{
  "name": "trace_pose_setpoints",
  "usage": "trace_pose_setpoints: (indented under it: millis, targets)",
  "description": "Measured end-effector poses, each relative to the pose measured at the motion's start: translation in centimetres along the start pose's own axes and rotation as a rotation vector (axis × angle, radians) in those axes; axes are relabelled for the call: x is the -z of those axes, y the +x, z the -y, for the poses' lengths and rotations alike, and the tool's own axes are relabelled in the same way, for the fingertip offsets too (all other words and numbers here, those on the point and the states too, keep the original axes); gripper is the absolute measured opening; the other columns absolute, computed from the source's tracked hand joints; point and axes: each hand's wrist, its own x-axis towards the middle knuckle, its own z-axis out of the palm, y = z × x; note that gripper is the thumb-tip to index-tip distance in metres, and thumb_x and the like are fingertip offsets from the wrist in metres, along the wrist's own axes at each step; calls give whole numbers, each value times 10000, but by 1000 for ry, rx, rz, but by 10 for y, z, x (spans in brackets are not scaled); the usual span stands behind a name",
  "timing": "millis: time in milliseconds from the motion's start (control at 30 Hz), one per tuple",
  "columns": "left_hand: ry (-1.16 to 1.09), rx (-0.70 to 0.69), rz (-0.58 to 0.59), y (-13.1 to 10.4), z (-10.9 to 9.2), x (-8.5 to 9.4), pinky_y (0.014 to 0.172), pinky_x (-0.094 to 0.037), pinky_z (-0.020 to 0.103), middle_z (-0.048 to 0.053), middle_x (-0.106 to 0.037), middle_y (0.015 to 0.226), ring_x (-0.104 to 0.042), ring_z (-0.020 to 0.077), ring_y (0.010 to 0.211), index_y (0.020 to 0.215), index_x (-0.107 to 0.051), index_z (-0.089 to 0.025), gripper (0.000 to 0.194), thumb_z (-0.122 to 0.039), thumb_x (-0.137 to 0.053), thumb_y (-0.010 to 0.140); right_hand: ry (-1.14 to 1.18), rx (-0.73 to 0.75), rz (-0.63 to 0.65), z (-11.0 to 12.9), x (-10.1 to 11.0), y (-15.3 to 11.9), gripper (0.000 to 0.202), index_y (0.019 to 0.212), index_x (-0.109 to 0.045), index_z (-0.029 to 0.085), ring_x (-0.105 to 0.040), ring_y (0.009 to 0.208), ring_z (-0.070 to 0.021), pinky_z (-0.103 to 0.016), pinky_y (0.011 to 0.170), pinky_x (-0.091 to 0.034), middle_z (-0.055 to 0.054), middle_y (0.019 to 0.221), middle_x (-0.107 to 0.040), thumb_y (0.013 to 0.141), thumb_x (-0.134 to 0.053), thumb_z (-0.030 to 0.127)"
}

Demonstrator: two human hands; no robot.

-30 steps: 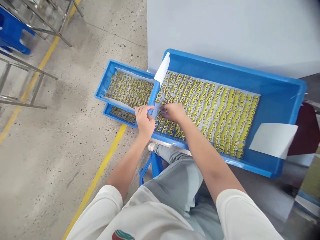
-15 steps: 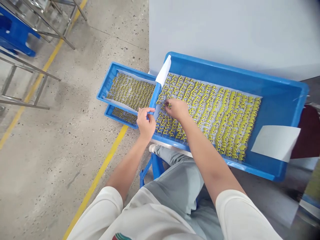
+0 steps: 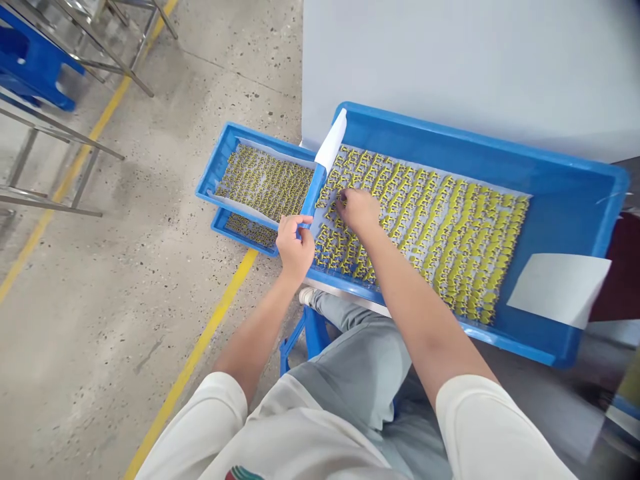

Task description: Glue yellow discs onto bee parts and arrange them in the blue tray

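Observation:
A large blue tray [image 3: 415,130] holds many rows of small yellow parts with dark prongs [image 3: 425,213], laid on a pale sheet. My right hand [image 3: 361,212] reaches over the tray's left end, its fingertips pinched together low among the parts. What sits between those fingertips is too small to tell. Beside the tray's left rim is my left hand [image 3: 296,248], fingers curled in and index finger pointing toward the rim. Its palm is hidden, so anything inside it cannot be seen. A folded white paper [image 3: 332,141] hangs over the rim above.
Left of the large tray, a smaller blue tray [image 3: 213,167] of similar yellow parts overlaps another blue tray [image 3: 218,227] below it. A white sheet [image 3: 560,288] lies at the large tray's right end. Metal-framed stools [image 3: 83,173] and a blue stool [image 3: 43,67] stand far left.
The right hand has shifted slightly up and right over the parts, its fingers closer together. The left hand stays by the rim. The whole view has moved a little.

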Motion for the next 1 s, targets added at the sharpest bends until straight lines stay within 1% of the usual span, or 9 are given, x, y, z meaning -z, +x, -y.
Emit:
trace_pose_setpoints:
  millis: [200, 367, 433, 600, 767, 900, 1000]
  targets:
    - [1, -25, -3, 0, 0, -1, 1061, -486, 389, 12, -715, 892, -672, 162, 908, 890, -615, -232, 324, 35, -470, 777, 0, -17, 21, 0, -2, 6, 291, 1151, -704, 196, -647, 1003, -295, -357, 833, -501, -128, 1087, -702, 925, -549, 292]
    - [12, -25, -4, 0, 0, -1, 1053, -493, 382, 8, -714, 881, -675, 158, 897, 891, -614, -234, 331, 36, -466, 770, 29, 32, 16, -1, -8, 8, 349, 1236, -693, 270, -651, 1048, -274, -336, 848, -500, -76, 1139, -713, 924, -537, 254]
    - [21, -24, -2, 0, 1, -1, 1062, -488, 385, 8, -717, 887, -677, 157, 903, 891, -610, -234, 328, 36, -467, 772, 37, 46, 10, -2, -10, 9, 357, 1242, -690, 288, -652, 1057, -272, -338, 844, -502, -58, 1145, -715, 924, -532, 252]
    - [6, -36, -12, -1, 1, -2, 1118, -444, 415, 2, -719, 886, -674, 157, 903, 897, -616, -234, 333, 40, -467, 779, 48, 97, -12, -6, -8, 7, 342, 1212, -698, 260, -652, 1058, -277, -339, 823, -501, -59, 1145, -717, 907, -544, 281]
    - [-4, -17, -4, 0, -1, -1, 1084, -474, 401, 9, -715, 888, -675, 160, 903, 887, -611, -235, 328, 37, -462, 780, 54, 204, -24, -7, -3, -3, 315, 1159, -703, 242, -631, 1094, -280, -348, 827, -486, -61, 1146, -710, 894, -551, 316]
    - [-7, -14, -3, 0, -1, 0, 1073, -481, 402, 11, -715, 890, -674, 162, 904, 881, -611, -234, 318, 30, -465, 783, 63, 333, 29, -3, -4, -7, 320, 1146, -721, 256, -635, 1083, -264, -332, 832, -475, -49, 1141, -714, 896, -602, 415]
    - [-19, -14, -4, 0, -1, 0, 1077, -478, 410, 12, -714, 889, -671, 165, 902, 883, -616, -233, 319, 30, -463, 786, 56, 382, 68, -1, -8, -5, 325, 1171, -726, 264, -641, 1078, -266, -329, 824, -473, -53, 1137, -720, 894, -614, 393]
